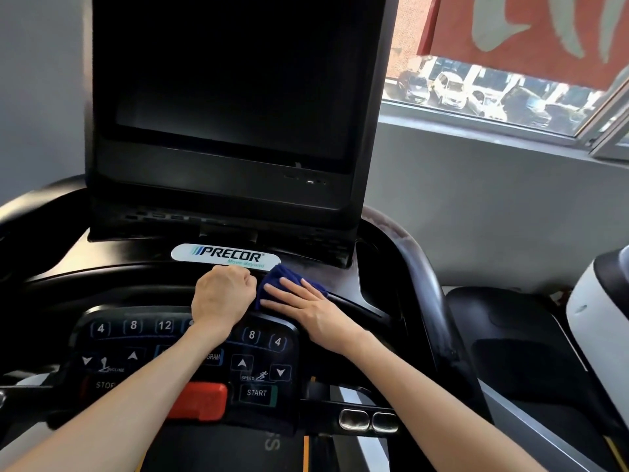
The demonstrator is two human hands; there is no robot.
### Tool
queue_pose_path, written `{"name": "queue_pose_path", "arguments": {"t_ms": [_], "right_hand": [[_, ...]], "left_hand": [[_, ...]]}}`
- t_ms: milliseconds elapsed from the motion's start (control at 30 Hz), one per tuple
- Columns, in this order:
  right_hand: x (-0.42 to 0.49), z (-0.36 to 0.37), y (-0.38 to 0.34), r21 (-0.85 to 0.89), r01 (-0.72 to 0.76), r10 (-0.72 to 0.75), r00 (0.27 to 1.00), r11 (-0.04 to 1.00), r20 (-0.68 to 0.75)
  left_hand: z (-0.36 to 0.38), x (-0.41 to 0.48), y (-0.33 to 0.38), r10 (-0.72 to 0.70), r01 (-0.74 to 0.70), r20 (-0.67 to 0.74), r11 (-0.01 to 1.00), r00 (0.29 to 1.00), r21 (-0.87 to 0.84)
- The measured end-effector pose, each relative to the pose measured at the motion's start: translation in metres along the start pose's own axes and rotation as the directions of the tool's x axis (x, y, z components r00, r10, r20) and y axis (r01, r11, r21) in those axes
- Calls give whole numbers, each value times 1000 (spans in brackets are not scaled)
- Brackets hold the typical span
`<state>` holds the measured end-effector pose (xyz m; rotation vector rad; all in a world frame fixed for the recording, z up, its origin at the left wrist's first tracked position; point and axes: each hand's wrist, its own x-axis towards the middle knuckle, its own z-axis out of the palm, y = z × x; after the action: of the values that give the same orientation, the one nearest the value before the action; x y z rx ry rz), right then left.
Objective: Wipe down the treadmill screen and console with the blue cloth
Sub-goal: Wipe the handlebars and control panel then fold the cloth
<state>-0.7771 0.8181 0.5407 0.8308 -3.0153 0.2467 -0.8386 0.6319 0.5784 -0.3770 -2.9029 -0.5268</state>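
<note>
The treadmill's dark screen (235,83) stands upright above the black console (343,277). A blue cloth (277,279) lies bunched on the console just right of the white Precor badge (224,256). My right hand (306,306) lies flat on the cloth with fingers spread, pressing it onto the console. My left hand (223,294) is curled into a loose fist beside the cloth, its knuckles touching the cloth's left edge; whether it grips any fabric is hidden. Both forearms cross over the button panel (183,349).
The button panel has number keys, arrows, a START key (257,392) and a red stop tab (200,401). Metal grip sensors (369,420) sit lower right. A neighbouring machine (595,311) stands to the right. A window (493,93) with parked cars outside is upper right.
</note>
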Motion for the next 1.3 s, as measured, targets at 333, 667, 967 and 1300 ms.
{"name": "queue_pose_path", "arguments": {"t_ms": [333, 667, 967, 1300], "right_hand": [[-96, 42, 21, -251, 31, -21, 999, 967, 44], [-116, 53, 35, -365, 412, -192, 839, 835, 509], [-64, -6, 47, -381, 275, -203, 955, 883, 218], [-107, 21, 54, -345, 462, -148, 746, 817, 649]], "left_hand": [[1, -1, -2, 7, -7, 7, 1000, 1000, -29], [0, 2, -3, -3, 5, 53, 999, 999, -42], [-2, 0, -3, -2, 7, 59, 997, 998, -71], [0, 2, -4, 24, -21, 50, 998, 998, -56]]}}
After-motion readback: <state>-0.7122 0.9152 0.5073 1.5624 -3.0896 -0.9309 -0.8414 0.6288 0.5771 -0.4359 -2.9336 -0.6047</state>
